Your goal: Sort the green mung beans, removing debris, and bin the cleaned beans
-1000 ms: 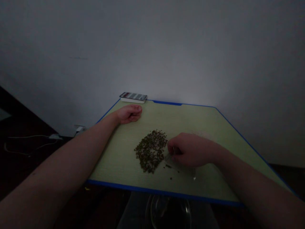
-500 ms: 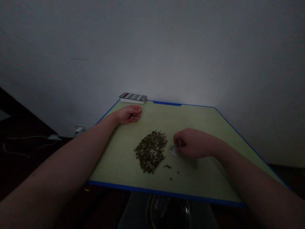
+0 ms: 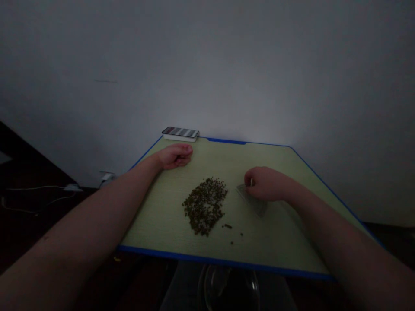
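My right hand (image 3: 267,183) is closed, thumb and fingers pinching a clear flat plastic piece (image 3: 257,207) with faint ruler-like marks. The piece slants down towards the board, and its exact shape is partly hidden by the hand. To its left lies a spread pile of small green and brown grains (image 3: 205,205), bean-like but too dim to name. My right hand is apart from the pile. My left hand (image 3: 177,156) rests on the board beyond the pile, fingers curled in, with nothing seen in them.
The pale table top (image 3: 155,224) has a blue rim. A phone (image 3: 180,131) lies on a white box (image 3: 180,138) at the far left corner. Several stray bits (image 3: 228,226) lie right of the pile. A clear round bowl (image 3: 231,287) sits below the front edge. A wall (image 3: 207,65) stands behind.
My right hand has moved away from the pile, to the right and towards the wall, carrying the clear plastic piece with it. My left hand and the pile look unchanged.
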The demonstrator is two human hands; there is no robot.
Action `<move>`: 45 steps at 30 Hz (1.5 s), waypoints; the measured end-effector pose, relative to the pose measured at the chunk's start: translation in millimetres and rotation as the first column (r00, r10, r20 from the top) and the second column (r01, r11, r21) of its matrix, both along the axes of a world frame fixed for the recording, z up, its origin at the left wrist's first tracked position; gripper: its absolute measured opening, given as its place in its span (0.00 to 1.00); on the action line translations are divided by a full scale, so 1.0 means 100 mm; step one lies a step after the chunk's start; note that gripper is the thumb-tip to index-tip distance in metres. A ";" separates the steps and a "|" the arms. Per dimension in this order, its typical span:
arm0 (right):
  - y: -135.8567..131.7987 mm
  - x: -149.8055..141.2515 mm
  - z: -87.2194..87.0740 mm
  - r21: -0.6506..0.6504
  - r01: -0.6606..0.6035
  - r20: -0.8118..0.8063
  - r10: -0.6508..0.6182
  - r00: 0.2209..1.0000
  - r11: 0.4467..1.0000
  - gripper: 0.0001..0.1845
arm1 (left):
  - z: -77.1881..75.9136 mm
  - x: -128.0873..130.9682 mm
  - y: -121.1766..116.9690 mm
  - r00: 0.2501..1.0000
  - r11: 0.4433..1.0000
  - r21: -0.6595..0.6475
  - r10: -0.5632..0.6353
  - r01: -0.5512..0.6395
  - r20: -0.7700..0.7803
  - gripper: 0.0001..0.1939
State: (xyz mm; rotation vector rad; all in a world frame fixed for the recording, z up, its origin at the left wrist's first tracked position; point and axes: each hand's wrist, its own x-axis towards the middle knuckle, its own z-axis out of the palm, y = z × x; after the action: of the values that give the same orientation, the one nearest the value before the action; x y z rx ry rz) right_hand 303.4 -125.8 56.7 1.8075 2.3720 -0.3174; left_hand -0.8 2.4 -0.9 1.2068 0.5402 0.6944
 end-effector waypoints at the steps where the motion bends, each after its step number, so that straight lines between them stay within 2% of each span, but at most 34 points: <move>1: 0.02 0.04 0.00 -0.003 0.009 0.007 -0.009 1.000 1.000 0.12 | 0.00 0.00 0.00 1.000 1.000 0.002 0.000 0.000 -0.001 0.17; 6: 0.05 0.13 0.04 0.001 -0.008 0.002 0.008 1.000 1.000 0.13 | 0.02 0.02 -0.03 1.000 1.000 0.010 0.015 -0.015 -0.011 0.17; 12: -0.07 -0.06 0.06 -0.098 -0.142 -0.102 0.132 0.986 0.985 0.12 | 0.03 0.03 -0.03 1.000 1.000 -0.004 0.010 -0.010 -0.020 0.18; 17: -0.06 -0.16 0.00 -0.062 -0.070 -0.084 0.065 0.994 0.996 0.13 | 0.03 0.02 -0.03 1.000 1.000 -0.008 0.008 -0.008 -0.016 0.16; 24: 0.08 0.03 0.01 -0.045 0.029 -0.036 -0.030 0.999 0.999 0.12 | 0.01 0.00 -0.03 1.000 1.000 0.001 -0.007 0.007 0.007 0.16; 45: 0.07 -0.05 -0.06 -0.067 -0.104 -0.168 0.092 0.981 0.992 0.14 | 0.02 0.02 -0.03 1.000 1.000 0.010 -0.001 0.001 -0.009 0.16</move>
State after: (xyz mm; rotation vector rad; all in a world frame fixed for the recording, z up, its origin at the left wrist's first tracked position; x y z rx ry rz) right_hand 298.8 -119.0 51.1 1.6847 2.5112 -0.5561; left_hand 1.1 -0.5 1.5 1.2202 0.5441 0.6914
